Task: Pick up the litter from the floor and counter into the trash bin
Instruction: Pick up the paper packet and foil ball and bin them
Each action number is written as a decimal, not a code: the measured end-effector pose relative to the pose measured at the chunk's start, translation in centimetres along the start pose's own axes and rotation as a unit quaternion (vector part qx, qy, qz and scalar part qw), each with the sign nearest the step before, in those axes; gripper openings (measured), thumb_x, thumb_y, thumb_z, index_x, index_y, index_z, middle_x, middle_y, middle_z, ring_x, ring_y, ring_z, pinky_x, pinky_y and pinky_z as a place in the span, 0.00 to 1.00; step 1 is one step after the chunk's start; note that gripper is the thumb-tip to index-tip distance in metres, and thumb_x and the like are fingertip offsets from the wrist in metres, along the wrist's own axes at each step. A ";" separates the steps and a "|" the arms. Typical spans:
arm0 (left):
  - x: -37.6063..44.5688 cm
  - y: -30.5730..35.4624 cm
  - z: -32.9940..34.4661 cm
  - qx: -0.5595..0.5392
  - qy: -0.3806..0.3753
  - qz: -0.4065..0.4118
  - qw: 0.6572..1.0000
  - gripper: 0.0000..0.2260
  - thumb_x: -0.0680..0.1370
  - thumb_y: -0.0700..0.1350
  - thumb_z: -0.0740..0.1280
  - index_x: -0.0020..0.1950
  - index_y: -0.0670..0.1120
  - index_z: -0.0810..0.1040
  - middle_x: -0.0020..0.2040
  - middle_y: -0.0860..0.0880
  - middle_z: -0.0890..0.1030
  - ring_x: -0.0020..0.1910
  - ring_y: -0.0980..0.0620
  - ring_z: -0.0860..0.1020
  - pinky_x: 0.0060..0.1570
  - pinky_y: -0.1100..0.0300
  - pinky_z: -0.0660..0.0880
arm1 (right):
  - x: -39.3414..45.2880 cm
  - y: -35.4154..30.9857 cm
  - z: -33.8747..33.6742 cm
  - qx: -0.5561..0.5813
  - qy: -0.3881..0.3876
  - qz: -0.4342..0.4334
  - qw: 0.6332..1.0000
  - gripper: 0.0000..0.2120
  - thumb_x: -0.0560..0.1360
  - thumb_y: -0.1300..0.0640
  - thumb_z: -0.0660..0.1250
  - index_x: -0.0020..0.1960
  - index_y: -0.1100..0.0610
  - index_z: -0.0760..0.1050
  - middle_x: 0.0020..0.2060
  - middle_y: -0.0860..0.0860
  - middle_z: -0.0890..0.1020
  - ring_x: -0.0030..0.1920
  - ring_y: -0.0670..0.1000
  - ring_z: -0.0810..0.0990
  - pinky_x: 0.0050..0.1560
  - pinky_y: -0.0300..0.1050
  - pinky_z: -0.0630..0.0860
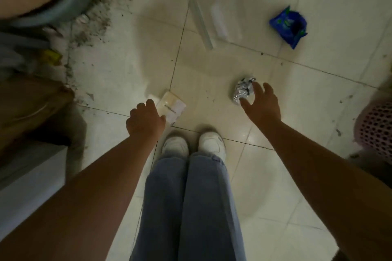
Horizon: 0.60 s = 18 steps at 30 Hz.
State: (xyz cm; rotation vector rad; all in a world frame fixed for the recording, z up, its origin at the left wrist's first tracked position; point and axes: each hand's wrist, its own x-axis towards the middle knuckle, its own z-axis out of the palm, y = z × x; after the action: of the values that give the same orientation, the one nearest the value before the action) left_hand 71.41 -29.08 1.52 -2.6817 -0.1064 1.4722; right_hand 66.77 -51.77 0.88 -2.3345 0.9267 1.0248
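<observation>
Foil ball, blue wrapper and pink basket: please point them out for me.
Foil ball (242, 91), head view, on its crumpled middle.
Blue wrapper (286, 25), head view, on its printed face.
Pink basket (376, 127), head view, on its mesh wall.

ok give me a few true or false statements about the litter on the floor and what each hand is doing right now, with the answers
1. The right hand has its fingers spread beside the crumpled foil ball. True.
2. The blue wrapper is held in the left hand. False: it lies on the floor tiles, away from both hands.
3. The left hand is over the edge of the pale flat packet. True; whether it grips it cannot be told.
4. The foil ball is already lifted clear in a closed fist. False: the right hand is open around it.
5. The clear plastic bag sits between the white shoes. False: it lies farther out, near the blue wrapper.
</observation>
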 end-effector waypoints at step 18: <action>10.1 0.3 8.6 0.006 0.024 0.012 1.000 0.13 0.81 0.44 0.60 0.56 0.37 0.77 0.54 0.38 0.81 0.54 0.40 0.79 0.43 0.54 0.74 | 9.2 1.6 6.1 0.098 0.083 0.024 0.991 0.14 0.76 0.64 0.60 0.61 0.62 0.71 0.56 0.65 0.78 0.54 0.61 0.78 0.42 0.37 0.65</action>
State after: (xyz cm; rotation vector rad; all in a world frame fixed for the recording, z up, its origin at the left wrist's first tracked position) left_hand 69.62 -28.01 -11.61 -2.7168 -0.0627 1.4079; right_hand 67.38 -52.89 -10.20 -2.2654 1.0998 0.7294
